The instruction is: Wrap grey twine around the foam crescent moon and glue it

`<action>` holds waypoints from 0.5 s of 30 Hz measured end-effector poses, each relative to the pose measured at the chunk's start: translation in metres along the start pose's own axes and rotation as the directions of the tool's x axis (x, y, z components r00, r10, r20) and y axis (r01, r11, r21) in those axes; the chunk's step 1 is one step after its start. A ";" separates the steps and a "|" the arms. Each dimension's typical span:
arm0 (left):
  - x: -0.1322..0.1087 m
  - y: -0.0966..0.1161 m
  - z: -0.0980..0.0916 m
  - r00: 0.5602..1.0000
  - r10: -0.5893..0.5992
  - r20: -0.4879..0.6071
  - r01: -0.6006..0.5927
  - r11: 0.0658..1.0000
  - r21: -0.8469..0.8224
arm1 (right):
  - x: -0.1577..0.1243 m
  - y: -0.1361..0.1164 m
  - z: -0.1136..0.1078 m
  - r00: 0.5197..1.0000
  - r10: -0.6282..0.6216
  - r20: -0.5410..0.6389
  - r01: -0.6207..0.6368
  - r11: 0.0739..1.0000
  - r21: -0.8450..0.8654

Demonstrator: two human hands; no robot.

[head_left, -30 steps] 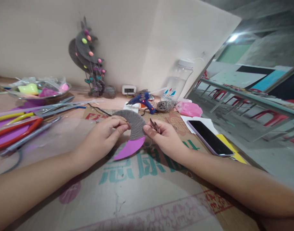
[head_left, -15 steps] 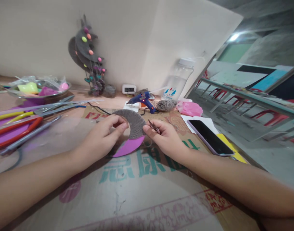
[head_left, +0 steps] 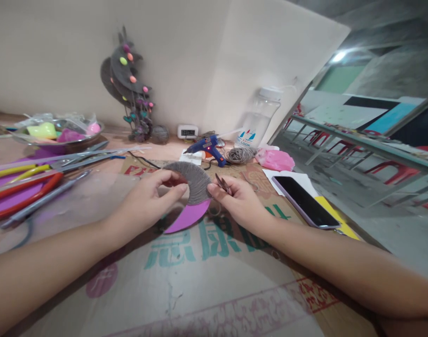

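Note:
A purple crescent cutout (head_left: 190, 216), its upper part wrapped in grey yarn (head_left: 199, 183), is held between my hands just above the table. My left hand (head_left: 152, 196) is bent at its inner curve, thumb and curled fingers at the yarn-wrapped part; the fingertips are partly hidden behind it. At the outer edge, my right hand (head_left: 240, 199) pinches the crescent with its thumb. Small dark pointed scissors (head_left: 222, 183) are also tucked in the right hand, blades pointing up and left, handles mostly hidden. Behind the crescent lies a blue glue gun (head_left: 210, 149).
Balls of grey yarn (head_left: 241, 154) lie near a water bottle (head_left: 259, 117). Scissors with red handles (head_left: 41, 194) and a bowl (head_left: 59, 146) of colourful pieces stand left. A phone (head_left: 305, 201) lies right. A finished-looking crescent ornament (head_left: 124, 75) hangs against the wall.
My left thumb has shifted slightly right, nearer the crescent's yarn-wrapped inner edge. The purple tip has tilted a little. My right hand keeps its pinch and the scissors.

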State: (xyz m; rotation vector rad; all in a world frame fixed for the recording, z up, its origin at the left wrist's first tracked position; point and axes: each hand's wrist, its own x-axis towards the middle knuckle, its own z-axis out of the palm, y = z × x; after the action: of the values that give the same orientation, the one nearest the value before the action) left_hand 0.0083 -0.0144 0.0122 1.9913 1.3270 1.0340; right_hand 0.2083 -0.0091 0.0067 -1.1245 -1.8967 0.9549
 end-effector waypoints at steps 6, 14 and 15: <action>0.001 0.001 -0.002 0.994 -0.100 0.042 0.102 0.994 -0.045 | -0.001 -0.001 0.002 0.994 0.052 0.098 -0.037 0.988 -0.149; 0.000 0.001 -0.002 0.994 -0.084 0.067 0.092 0.987 -0.132 | -0.004 -0.001 0.002 0.988 0.075 0.135 -0.058 0.990 -0.126; 0.000 0.001 -0.001 0.994 -0.083 0.072 0.092 0.986 -0.140 | -0.004 0.000 0.002 0.988 0.074 0.133 -0.058 0.991 -0.118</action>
State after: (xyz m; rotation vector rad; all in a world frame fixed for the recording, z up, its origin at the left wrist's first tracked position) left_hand 0.0075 -0.0146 0.0136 1.8289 1.2570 0.9857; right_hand 0.2080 -0.0130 0.0054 -1.2226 -2.0579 0.9928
